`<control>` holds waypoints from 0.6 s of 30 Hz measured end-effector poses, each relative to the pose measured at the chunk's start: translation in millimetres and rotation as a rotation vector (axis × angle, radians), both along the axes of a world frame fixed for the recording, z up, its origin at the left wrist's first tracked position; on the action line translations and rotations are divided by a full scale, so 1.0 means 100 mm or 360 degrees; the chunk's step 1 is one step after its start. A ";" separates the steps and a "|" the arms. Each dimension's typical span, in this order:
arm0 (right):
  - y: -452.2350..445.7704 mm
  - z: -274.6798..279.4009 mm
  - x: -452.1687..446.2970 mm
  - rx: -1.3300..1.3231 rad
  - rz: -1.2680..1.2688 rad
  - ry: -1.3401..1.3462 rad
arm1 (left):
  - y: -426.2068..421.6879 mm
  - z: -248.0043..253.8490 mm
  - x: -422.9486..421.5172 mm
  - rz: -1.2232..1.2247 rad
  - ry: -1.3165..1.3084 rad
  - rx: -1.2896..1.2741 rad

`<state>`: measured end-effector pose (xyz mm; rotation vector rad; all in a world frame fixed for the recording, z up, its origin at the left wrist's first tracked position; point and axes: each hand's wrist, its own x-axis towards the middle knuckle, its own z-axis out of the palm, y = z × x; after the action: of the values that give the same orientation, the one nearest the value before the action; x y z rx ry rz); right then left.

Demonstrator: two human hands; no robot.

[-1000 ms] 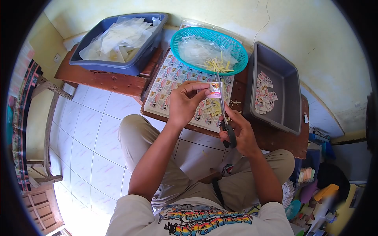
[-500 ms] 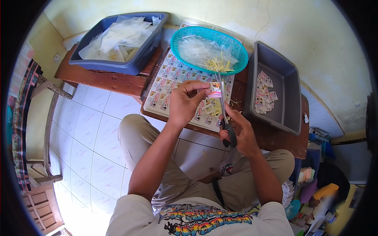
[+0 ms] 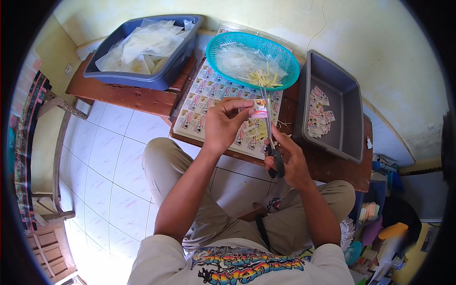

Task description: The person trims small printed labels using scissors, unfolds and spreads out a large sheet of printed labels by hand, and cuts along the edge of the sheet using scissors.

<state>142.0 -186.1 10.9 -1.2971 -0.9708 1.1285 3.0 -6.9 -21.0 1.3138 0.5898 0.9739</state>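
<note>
My left hand [image 3: 227, 122] pinches a small printed label [image 3: 260, 108], its left part hidden by my fingers; my right hand [image 3: 288, 162] grips black-handled scissors [image 3: 277, 163], blades at its right edge, partly obscuring the strips [image 3: 257, 130] beyond.

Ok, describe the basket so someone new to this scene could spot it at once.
Find the reddish-brown table along the wall. Near its far edge, between a blue bin and a grey bin, sits the basket, holding clear plastic and pale yellow strips. Unlike those rectangular, solid-walled bins, it is oval, turquoise and perforated.
</note>
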 end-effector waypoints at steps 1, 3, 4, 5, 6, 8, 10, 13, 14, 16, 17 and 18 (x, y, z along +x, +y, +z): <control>0.00 -0.01 0.00 0.0004 -0.0006 -0.0002 | -0.01 0.01 0.00 0.0010 0.0010 0.0004; 0.00 -0.01 0.00 0.0009 -0.0014 0.0000 | -0.01 0.00 0.00 0.0009 0.0013 -0.0001; 0.00 -0.01 -0.01 0.0014 -0.0022 0.0002 | -0.01 -0.01 0.00 0.0009 0.0015 -0.0007; 0.00 -0.01 -0.01 0.0014 -0.0022 0.0001 | -0.01 -0.01 0.01 0.0009 0.0015 -0.0007; 0.00 0.00 -0.01 0.0018 -0.0025 0.0004 | -0.01 -0.02 0.01 0.0010 0.0009 -0.0008; 0.00 -0.01 -0.01 0.0022 -0.0028 0.0007 | -0.01 -0.02 0.01 0.0011 0.0003 -0.0010; 0.00 -0.01 0.00 0.0010 -0.0025 0.0000 | -0.01 -0.01 0.01 0.0019 0.0014 0.0012; 0.00 0.00 -0.01 0.0005 -0.0042 0.0009 | -0.01 -0.01 0.01 0.0019 0.0021 0.0010; 0.00 0.01 -0.01 0.0004 -0.0041 0.0008 | -0.01 -0.01 0.01 0.0021 0.0020 0.0009; 0.01 0.02 -0.01 0.0005 -0.0039 -0.0048 | -0.01 -0.01 0.01 0.0010 -0.0001 0.0010; 0.01 0.01 -0.01 0.0005 -0.0038 -0.0050 | -0.01 -0.01 0.01 0.0011 -0.0003 0.0010; 0.01 0.00 0.00 0.0008 -0.0042 -0.0054 | -0.02 0.00 0.01 0.0016 -0.0009 0.0010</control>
<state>141.5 -185.2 11.3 -1.3249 -0.9779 1.0862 4.3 -8.7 -21.3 1.3145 0.5902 0.9880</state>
